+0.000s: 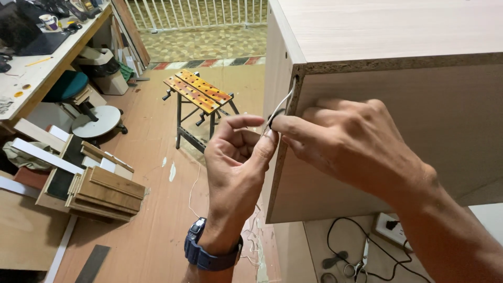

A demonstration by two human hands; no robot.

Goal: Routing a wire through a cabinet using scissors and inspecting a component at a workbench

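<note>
A large wooden cabinet (398, 31) fills the right side, its raw chipboard edge facing me. A thin white strip of edge banding (281, 105) curls off the cabinet's front corner. My left hand (236, 162), with a dark watch on the wrist, pinches the strip's lower end between thumb and fingers. My right hand (346, 141) lies against the cabinet's brown side panel, its fingertips meeting the left hand's at the same end of the strip, right at the corner.
A small folding workbench (198, 91) with an orange top stands on the floor beyond my hands. Stacked wood boards (105, 191) lie at the left, near a desk (36, 73) and a teal stool (68, 86). A black cable and power strip (390, 225) lie below the cabinet.
</note>
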